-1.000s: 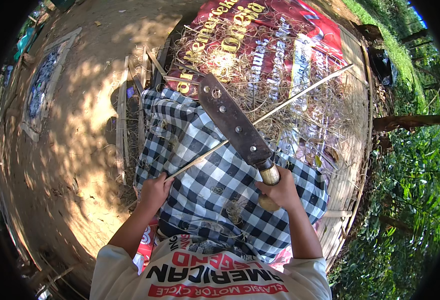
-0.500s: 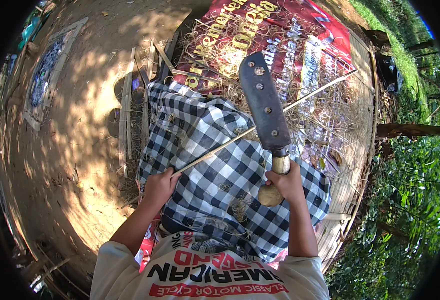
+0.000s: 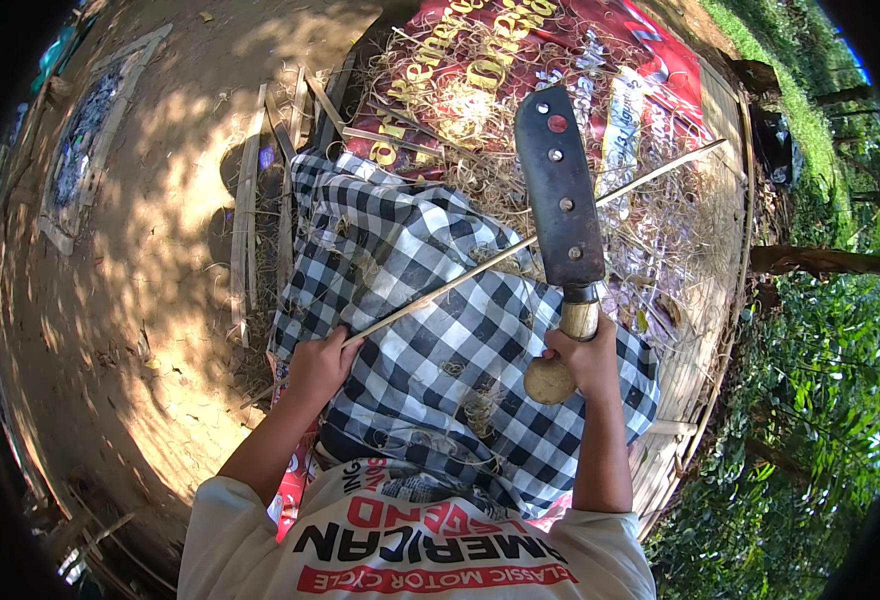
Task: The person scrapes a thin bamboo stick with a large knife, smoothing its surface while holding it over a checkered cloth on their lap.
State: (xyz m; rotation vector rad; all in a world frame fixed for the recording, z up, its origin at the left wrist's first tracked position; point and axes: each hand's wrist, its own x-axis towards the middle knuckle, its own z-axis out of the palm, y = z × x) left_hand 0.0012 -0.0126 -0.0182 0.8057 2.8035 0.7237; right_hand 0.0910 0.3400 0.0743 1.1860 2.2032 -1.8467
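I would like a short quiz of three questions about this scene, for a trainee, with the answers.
1. True or false: the right hand holds the cleaver by its wooden handle.
2. What does the left hand grip? A) a strip of bamboo B) a rope C) a hammer
3. Fill in: the checked cloth on the lap is black and ____.

Key
1. True; the blade points away from the person, over the strip.
2. A; the left hand holds the near end of the strip.
3. White.
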